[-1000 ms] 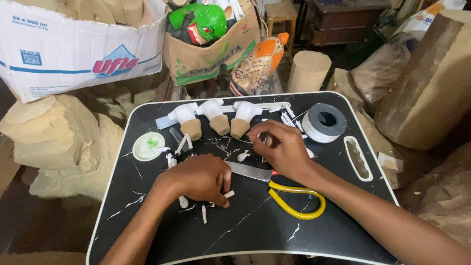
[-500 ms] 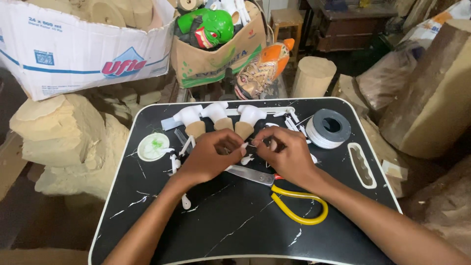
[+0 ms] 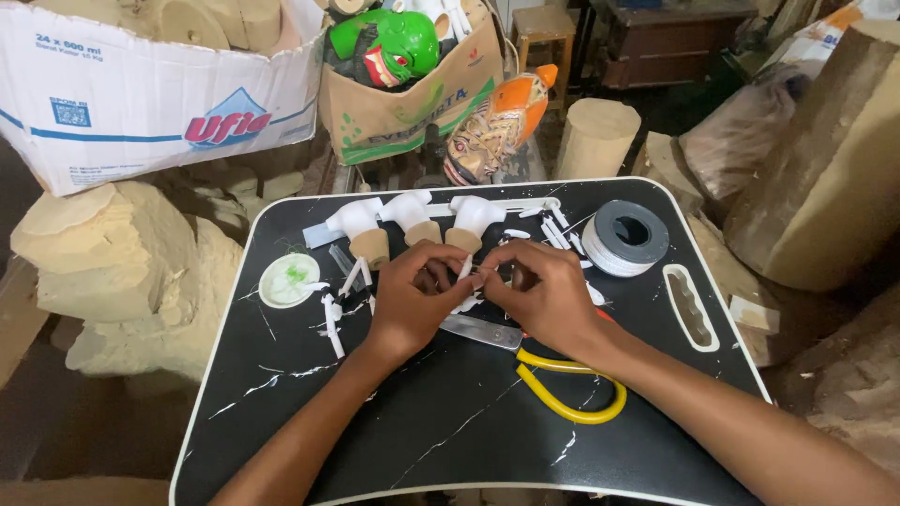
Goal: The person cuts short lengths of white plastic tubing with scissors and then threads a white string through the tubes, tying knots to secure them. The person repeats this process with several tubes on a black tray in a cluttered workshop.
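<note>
Hands meet over the black counter [image 3: 469, 440]. Left hand [image 3: 412, 305] and right hand [image 3: 544, 300] both pinch one small white strip [image 3: 466, 269]. Yellow-handled scissors [image 3: 562, 394] lie just below the right grip.

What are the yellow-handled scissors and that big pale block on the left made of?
The scissors look like shiny grey metal blades with smooth yellow handles, probably plastic or rubber coated. The pale block seems to be raw, unpainted wood: its faces are rough, chipped and matt, as if hacked to shape, though soft stone can't be ruled out.
</note>
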